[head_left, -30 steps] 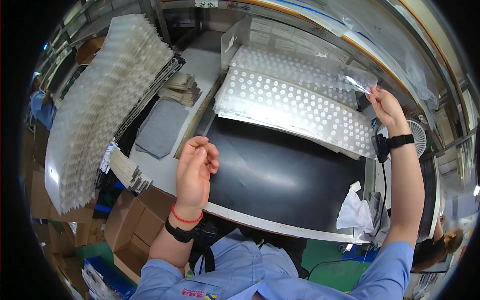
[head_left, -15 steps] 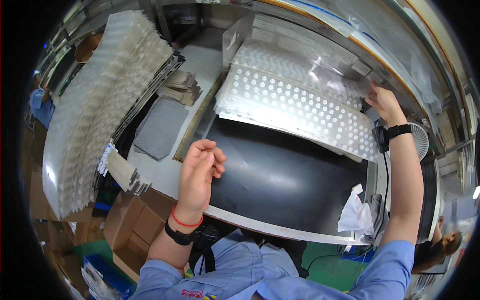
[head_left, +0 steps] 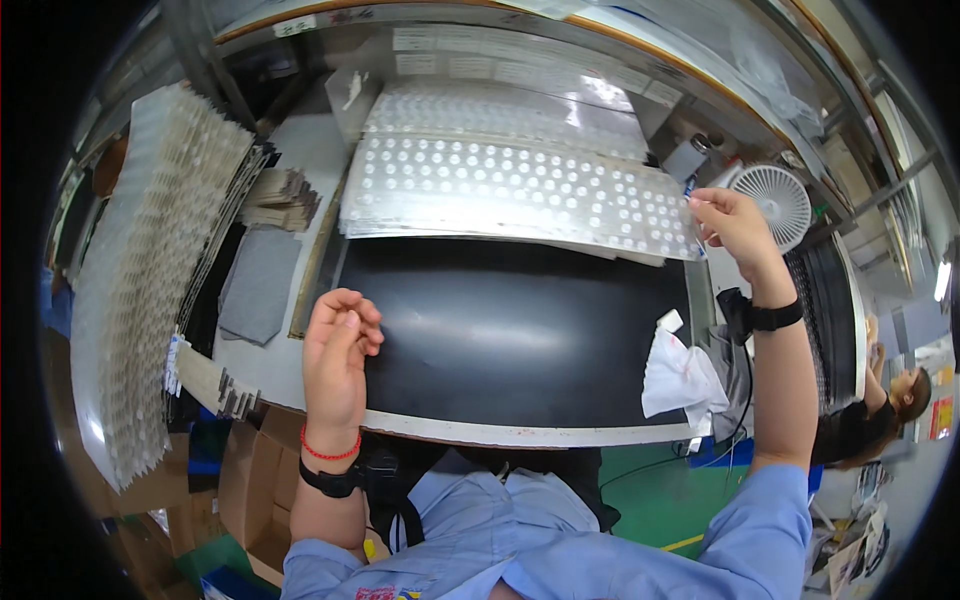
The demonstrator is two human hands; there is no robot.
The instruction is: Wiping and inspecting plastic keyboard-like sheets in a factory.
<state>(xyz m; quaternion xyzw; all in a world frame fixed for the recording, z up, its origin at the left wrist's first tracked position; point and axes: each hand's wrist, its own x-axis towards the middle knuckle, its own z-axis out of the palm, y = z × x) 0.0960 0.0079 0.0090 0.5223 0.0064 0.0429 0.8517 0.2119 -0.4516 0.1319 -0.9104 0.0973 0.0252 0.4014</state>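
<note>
A stack of clear plastic sheets dotted with rows of white round spots [head_left: 480, 185] lies across the back of a black work mat [head_left: 500, 330]. My right hand [head_left: 740, 228] is at the right end of this stack, its thumb and fingers pinched on a thin pen [head_left: 690, 186] with blue showing at its ends. Most of the pen's body is hidden by the fingers. My left hand [head_left: 340, 345] hovers over the mat's left edge, fingers loosely curled and a little apart, with nothing visible in it.
On the left stands a tall pile of clear sheets [head_left: 130, 290], with grey cloth [head_left: 257, 285] and a bundle of strips [head_left: 280, 200] beside it. A crumpled white cloth [head_left: 680, 375] lies front right. A white fan [head_left: 772, 205] stands back right. Cardboard boxes [head_left: 245, 480] sit below.
My right hand has drawn back from behind the sheets to their right end, now with the pen in its fingers. The view has turned right; my left hand stays loosely curled.
</note>
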